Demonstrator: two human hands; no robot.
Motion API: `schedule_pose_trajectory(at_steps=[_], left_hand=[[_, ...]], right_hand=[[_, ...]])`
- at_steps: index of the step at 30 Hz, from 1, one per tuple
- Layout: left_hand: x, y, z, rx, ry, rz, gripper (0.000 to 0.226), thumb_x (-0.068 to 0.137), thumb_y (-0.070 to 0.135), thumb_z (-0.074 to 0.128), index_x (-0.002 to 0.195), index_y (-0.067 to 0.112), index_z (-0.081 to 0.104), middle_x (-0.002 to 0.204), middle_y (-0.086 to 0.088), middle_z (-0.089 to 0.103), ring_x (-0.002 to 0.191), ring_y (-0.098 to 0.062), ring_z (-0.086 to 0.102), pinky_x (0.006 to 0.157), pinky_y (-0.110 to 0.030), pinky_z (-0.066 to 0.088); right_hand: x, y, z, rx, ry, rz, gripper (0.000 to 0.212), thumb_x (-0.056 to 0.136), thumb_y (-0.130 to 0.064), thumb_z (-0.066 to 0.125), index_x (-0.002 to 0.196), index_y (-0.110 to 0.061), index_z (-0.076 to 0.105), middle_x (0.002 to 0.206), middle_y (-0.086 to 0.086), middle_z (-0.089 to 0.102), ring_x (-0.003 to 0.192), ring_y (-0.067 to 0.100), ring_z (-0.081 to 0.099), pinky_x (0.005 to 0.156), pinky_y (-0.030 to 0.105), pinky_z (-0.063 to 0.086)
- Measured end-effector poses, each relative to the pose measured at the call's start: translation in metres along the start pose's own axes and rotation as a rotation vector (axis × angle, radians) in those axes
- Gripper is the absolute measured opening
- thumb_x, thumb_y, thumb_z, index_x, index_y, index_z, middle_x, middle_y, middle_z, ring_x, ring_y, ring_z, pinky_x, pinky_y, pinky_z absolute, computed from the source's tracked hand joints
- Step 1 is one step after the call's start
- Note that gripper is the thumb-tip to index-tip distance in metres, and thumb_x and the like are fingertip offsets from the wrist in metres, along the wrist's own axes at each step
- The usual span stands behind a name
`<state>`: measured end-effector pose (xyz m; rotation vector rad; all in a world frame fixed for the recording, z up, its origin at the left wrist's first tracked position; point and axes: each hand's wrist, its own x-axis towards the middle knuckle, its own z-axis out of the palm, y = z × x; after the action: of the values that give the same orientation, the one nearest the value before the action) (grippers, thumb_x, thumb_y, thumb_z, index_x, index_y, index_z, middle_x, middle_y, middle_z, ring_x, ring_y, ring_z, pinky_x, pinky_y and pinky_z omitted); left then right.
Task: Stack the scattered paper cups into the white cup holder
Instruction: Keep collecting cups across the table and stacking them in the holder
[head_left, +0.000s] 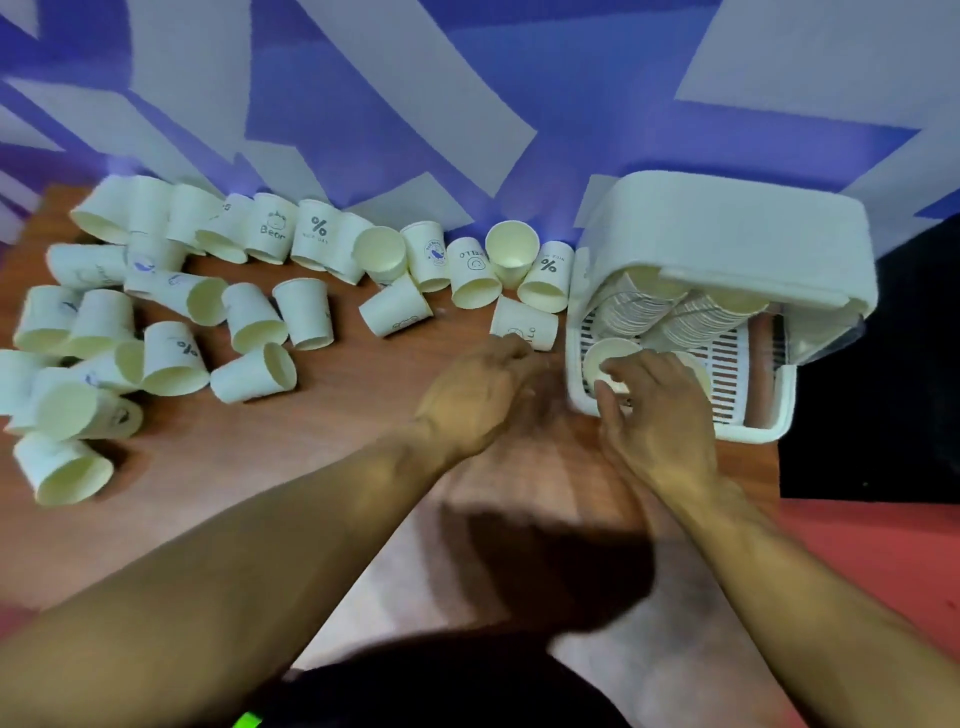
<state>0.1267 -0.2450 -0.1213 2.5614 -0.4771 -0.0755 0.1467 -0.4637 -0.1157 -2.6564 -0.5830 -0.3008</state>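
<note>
The white cup holder (727, 228) stands at the table's right end, with two slanted stacks of paper cups (631, 312) under its lid. My right hand (660, 415) holds an upright paper cup (608, 356) at its rim, in the near-left corner of the holder's slotted tray (732, 364). My left hand (483, 395) hovers over the table with fingers loosely curled; its fingertips are close to a lying cup marked "HELLO" (524, 322). Whether they touch it I cannot tell. Several more printed cups (317, 234) lie scattered across the left and far side of the table.
The wooden table (337, 467) runs along a purple and white patterned wall (467, 104). A dark area (872, 389) and a red floor (883, 551) lie past the table's right edge. Bare wood lies between my forearms and the cups.
</note>
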Motion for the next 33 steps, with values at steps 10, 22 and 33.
schedule_pose_trajectory(at_steps=[10,22,33], left_hand=[[-0.175,-0.081,-0.067,0.193,0.248,-0.427,0.028,0.087,0.024,0.067,0.114,0.015,0.066,0.109,-0.005,0.062,0.091,-0.029,0.058,0.072,-0.036,0.049],[-0.330,-0.178,-0.112,0.123,0.396,-1.006,0.028,0.087,0.024,0.061,0.116,0.026,0.062,0.122,0.006,0.057,0.107,-0.022,0.053,0.070,-0.034,0.050],[-0.408,-0.256,-0.119,0.697,-0.143,-0.379,0.033,0.087,0.007,0.036,0.090,0.013,0.067,0.086,-0.005,0.061,0.087,-0.029,0.052,0.070,-0.039,0.036]], right_hand=[[0.039,-0.164,0.041,0.131,-0.154,-0.275,0.021,0.085,-0.021,0.065,0.104,-0.011,0.067,0.099,0.007,0.065,0.089,0.028,0.059,0.075,0.038,0.051],[0.055,-0.344,0.129,0.205,-0.426,-0.353,0.027,0.083,-0.021,0.067,0.108,-0.013,0.065,0.103,0.005,0.064,0.096,0.025,0.059,0.079,0.040,0.052],[0.055,-0.473,0.196,0.132,-0.516,-0.754,0.027,0.074,-0.015,0.071,0.100,-0.010,0.067,0.109,0.008,0.063,0.103,0.029,0.058,0.078,0.039,0.052]])
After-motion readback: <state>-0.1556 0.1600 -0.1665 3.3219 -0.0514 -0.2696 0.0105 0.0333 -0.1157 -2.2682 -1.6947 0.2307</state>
